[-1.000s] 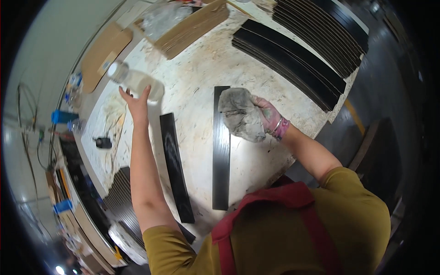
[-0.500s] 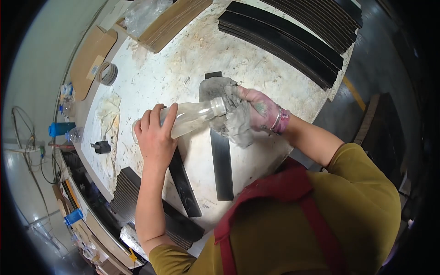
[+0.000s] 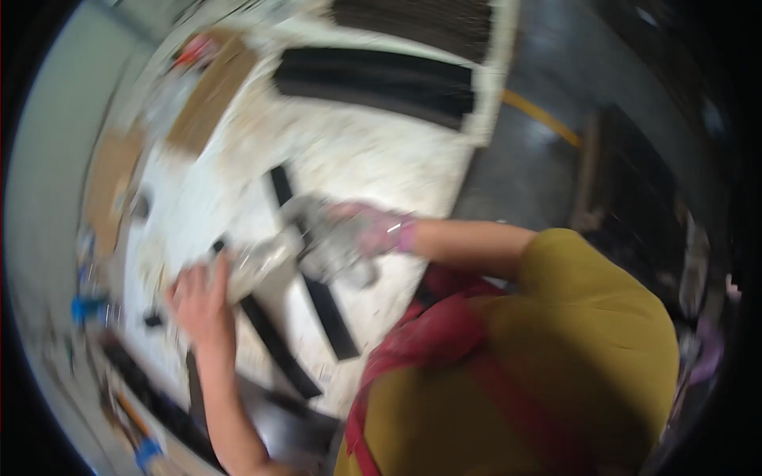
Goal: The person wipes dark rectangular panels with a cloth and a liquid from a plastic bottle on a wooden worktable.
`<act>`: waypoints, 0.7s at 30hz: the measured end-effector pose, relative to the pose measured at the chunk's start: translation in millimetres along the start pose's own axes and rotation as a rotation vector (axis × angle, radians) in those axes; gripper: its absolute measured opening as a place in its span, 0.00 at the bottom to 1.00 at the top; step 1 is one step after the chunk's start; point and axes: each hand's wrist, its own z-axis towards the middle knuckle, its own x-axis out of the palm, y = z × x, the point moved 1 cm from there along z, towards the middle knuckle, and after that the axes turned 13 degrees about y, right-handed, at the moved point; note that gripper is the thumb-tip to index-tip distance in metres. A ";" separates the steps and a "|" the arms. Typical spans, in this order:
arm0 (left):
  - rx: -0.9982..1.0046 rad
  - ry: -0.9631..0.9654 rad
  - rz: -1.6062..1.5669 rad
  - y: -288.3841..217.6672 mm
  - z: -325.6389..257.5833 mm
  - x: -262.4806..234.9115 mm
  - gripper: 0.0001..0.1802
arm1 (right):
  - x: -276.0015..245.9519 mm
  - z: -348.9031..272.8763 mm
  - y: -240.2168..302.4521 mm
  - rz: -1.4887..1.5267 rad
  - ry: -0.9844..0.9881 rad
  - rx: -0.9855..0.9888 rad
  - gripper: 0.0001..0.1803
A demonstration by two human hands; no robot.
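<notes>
The picture is smeared by motion. My left hand, bare, is closed around a clear plastic bottle, which lies tilted with its neck toward the right. A crumpled grey rag is gripped in my right hand, which wears a pinkish glove. The bottle's mouth is at the rag; blur hides whether they touch. Beneath the rag runs a flat black strip on the white worktable. A second black strip lies to its left, partly under the bottle and my left hand.
A stack of black strips lies at the far side, with another stack behind it. More dark strips sit by my left forearm. A cardboard box stands far left, near a tape roll. Past the right edge is the floor.
My view has swung, so the table and both hands appear further left and a little lower. The bottle and the rag are still held, close together as before.
</notes>
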 end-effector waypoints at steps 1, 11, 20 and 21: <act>0.005 0.004 0.004 2.0 -4.6 1.0 0.30 | -12.9 8.0 -8.0 0.247 -0.112 0.089 0.14; -0.070 0.089 -0.502 15.4 -4.3 54.9 0.34 | 3.8 69.7 -22.3 0.259 -0.188 0.105 0.09; -0.571 -0.327 -1.130 111.7 69.7 174.5 0.43 | -40.0 8.8 18.3 0.371 0.033 0.042 0.22; -0.535 -0.256 -1.093 133.0 58.3 198.8 0.47 | -45.7 -1.3 27.3 -0.149 0.200 -0.111 0.20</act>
